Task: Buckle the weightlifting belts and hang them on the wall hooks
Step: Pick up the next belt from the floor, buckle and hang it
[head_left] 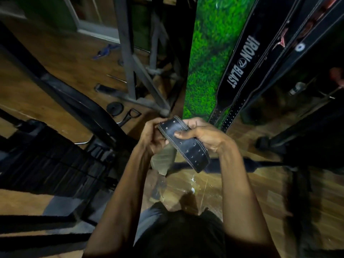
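Black leather with pale double stitching runs under your fingers (183, 134): your right thumb lies flat across the punched face of the belt strap (188, 146) while the other right-hand fingers curl round its far edge, pinching it. Your left hand (151, 135) grips the strap's upper-left end, fingers curled over the rounded tip. The strap's long axis slants from that tip, up and left, down to the right, where its free end sticks out past your right hand (206, 135). Two rows of holes show along it. A paler, greyish stretch (163, 161) hangs below the strap; you cannot tell what part it is, and the buckle is hidden.

Beyond the strap, up and to the right, hanging belts (242, 67) drape down a green grass-textured panel (204, 62), one lettered IRON BLAST; their tops are cut off. Left of the strap, a grey metal frame (130, 71) stands on the wooden floor (65, 62), with a small round weight plate (114, 108) near it. Dark gym equipment at lower left is too dim to make out.
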The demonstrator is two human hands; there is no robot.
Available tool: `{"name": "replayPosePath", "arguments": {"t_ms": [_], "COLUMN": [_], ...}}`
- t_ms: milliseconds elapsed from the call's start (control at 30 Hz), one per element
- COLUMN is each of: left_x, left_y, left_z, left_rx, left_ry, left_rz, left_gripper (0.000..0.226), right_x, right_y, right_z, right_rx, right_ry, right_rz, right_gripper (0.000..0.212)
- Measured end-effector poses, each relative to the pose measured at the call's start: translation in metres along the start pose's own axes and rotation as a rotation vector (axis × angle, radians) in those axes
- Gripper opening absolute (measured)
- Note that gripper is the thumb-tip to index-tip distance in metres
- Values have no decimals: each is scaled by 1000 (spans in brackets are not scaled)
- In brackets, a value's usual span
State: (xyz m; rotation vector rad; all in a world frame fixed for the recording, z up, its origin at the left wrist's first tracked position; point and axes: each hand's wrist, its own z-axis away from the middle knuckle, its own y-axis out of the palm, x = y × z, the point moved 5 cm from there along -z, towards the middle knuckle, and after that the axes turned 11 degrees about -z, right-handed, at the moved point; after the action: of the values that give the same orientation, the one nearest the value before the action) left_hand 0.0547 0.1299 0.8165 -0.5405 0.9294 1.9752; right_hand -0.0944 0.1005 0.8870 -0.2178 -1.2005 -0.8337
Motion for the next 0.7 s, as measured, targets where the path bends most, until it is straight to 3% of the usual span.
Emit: {"name": "replayPosePath", "arguments": {"t_ms": [100,233,367,467,533,700], "left_x": [-30,-70,-100,-109,-104,-56], "left_y": [1,7,18,34,47,42], "left_z": [3,14,44,67,76,70], "left_rx": [-13,-60,-55,-69,-15,37], "left_ry": [94,377,629,760,765,633], "left_rz": [-24,-122,-342,-617,-799,-838], "left_gripper": [27,28,31,25,23,33], "right_x": [10,35,52,66,74,47], "right_y": [4,6,1,-5,-4,4], "right_z": [-3,-5,-8,-21,-28,-37], "right_rx": [8,34,-123,-235,-247,-259], "right_ry": [10,28,-10,-50,38,253], "right_rz": [180,280,83,-102,-176,-281], "right_gripper": [29,27,27,50,63,18]}}
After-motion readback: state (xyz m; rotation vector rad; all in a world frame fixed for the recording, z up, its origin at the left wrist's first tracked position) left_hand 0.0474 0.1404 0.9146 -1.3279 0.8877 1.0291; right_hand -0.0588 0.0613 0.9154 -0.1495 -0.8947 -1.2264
